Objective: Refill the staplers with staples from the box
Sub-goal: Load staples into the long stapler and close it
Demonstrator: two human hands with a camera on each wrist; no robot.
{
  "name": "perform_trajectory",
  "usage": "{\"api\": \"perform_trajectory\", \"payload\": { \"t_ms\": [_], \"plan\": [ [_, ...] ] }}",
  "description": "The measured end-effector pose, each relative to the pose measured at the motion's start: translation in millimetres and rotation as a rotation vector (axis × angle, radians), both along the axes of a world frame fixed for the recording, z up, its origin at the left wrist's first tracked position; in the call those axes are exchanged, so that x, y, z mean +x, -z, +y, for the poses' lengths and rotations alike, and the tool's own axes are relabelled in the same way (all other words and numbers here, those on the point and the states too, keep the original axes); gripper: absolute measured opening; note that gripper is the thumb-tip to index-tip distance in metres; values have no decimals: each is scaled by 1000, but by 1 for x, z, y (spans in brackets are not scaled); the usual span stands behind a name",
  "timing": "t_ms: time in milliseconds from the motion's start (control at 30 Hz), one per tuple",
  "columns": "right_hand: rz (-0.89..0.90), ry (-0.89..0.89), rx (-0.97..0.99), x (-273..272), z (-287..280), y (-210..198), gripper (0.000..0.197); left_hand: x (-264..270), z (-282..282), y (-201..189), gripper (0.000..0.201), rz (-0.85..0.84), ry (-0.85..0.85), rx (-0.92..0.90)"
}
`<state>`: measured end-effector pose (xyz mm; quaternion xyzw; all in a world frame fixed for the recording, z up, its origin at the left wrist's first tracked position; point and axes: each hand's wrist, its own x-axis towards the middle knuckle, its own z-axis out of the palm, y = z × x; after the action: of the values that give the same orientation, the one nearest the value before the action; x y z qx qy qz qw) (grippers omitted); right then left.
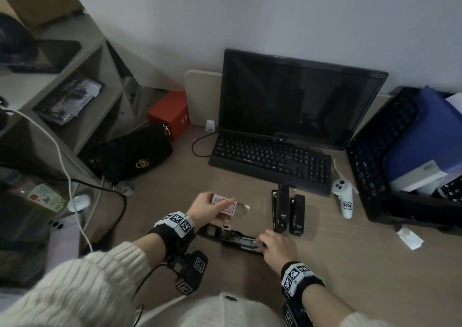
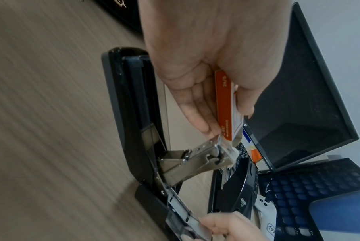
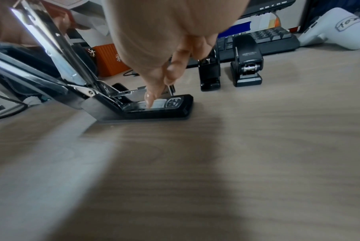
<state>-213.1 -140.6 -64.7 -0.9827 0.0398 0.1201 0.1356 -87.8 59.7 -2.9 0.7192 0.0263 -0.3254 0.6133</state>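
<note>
A black stapler (image 1: 232,236) lies opened flat on the wooden desk, its metal staple channel (image 2: 195,156) raised. My left hand (image 1: 228,209) grips the small orange-and-white staple box (image 1: 225,205) just above and behind it; in the left wrist view the staple box (image 2: 226,104) sits between thumb and fingers. My right hand (image 1: 261,243) holds the front end of the open stapler's base (image 3: 154,110), thumb tip pressed on its metal plate. Two more black staplers (image 1: 281,209) (image 1: 297,214) stand closed to the right, also seen in the right wrist view (image 3: 209,73) (image 3: 247,65).
Behind stand a black keyboard (image 1: 272,161) and a dark monitor (image 1: 300,96). A white controller (image 1: 343,196) lies right of the staplers, a black mesh tray (image 1: 387,151) further right. A black bag (image 1: 132,156), a red box (image 1: 170,114) and cables (image 1: 110,201) are at left.
</note>
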Motion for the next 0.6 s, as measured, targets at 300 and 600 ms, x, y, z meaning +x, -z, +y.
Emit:
{"api": "perform_trajectory", "payload": {
  "t_ms": [300,600],
  "plan": [
    [-87,-11,52,-8,-5,8,13,0,0,-1,40,16,-15,-16],
    [36,-47,52,-10,-12,9,32,-2,-1,-4,35,18,1,-15]
  ]
}}
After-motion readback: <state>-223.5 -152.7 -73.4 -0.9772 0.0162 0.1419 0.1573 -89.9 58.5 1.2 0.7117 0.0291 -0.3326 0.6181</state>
